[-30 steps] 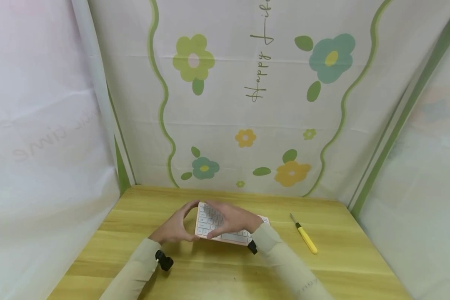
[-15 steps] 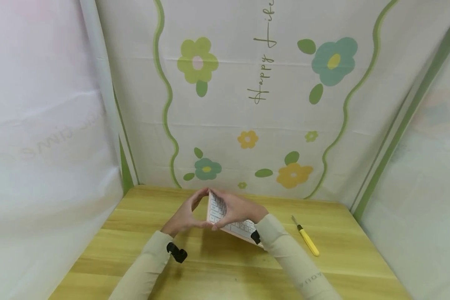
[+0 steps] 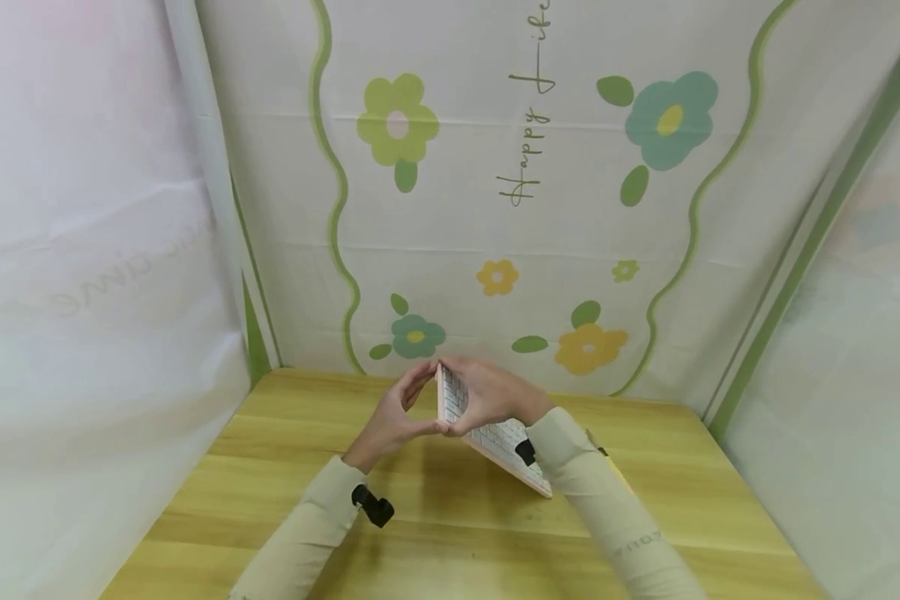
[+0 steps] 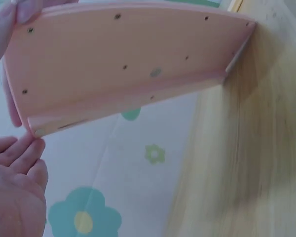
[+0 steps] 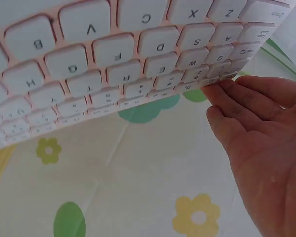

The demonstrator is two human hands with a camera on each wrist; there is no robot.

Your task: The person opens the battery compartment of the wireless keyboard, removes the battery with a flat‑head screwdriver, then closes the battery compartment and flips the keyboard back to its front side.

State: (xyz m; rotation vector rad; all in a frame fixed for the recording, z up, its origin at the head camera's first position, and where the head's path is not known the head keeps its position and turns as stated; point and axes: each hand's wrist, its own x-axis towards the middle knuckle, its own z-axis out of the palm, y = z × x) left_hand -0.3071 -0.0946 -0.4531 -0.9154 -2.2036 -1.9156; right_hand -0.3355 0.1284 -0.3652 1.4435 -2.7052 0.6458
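Slanting down from upper left to lower right along its long axis, the keyboard occupies the lower centre of the head view, tilted over the table. The end carrying Q, A and Z is raised; the opposite end is low, and its contact with the table cannot be told. The back row of keys faces the printed cloth. The left hand and the right hand both pinch the raised end, thumbs at the near corner, fingers at the far corner. The left wrist view alone shows the pink underside with its small screws. The right wrist view shows legible letters on the keys, inverted across the upper frame, with right fingertips touching the end corner at right.
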